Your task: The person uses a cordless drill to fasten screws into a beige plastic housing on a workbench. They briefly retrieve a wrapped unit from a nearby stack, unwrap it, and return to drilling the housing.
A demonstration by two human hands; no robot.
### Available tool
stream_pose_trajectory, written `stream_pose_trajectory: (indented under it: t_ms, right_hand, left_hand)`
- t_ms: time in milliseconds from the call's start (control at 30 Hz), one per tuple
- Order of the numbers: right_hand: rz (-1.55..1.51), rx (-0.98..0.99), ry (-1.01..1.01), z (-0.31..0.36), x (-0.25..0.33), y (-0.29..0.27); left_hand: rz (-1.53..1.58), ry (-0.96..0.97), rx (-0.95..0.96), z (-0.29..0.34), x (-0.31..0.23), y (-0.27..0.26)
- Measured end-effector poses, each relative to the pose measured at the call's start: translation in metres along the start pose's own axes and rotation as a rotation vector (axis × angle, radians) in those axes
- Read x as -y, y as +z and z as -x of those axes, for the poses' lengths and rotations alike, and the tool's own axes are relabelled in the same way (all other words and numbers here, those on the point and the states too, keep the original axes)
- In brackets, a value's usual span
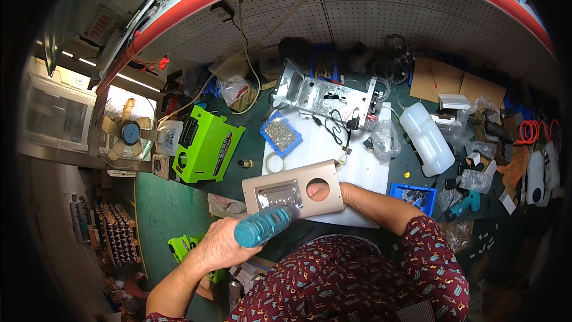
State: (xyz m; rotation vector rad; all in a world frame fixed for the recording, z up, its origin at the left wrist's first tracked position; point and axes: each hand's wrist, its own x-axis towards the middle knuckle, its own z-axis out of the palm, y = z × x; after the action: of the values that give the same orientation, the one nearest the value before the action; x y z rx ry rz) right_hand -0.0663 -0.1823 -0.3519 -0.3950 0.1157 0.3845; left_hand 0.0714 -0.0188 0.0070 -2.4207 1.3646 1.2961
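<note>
My left hand (225,243) is wrapped round a teal cordless screwdriver (262,227), whose front end points at the lower edge of a beige housing panel (291,176). Whether its tip touches the panel is hidden. The panel has a round hole and a rectangular opening with a clear plastic window (279,194) in it. My right hand (318,189) reaches behind the panel from its right end and supports it; some fingers show through the round hole, the others are hidden. Under the panel lies a white foam sheet (363,197).
Beyond the panel are a blue tray of small screws (281,133), a tape roll (274,163) and a metal chassis (322,96) with a black cable. A green housing (208,146) stands left. To the right are a white plastic tank (426,138), a blue bin (413,197) and another teal screwdriver (462,205).
</note>
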Motion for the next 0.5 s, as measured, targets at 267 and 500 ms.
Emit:
stream_pose_trajectory:
  t_ms: [267,500]
  right_hand:
    - [0.0,-0.002,-0.008,-0.0015,0.0006,0.0008]
    - [0.001,0.002,-0.008,-0.0042,0.0011,0.0015]
  left_hand:
    - [0.012,-0.013,0.001,0.0009,-0.0002,0.0022]
    - [0.021,-0.003,-0.015,0.0014,0.0023,0.0045]
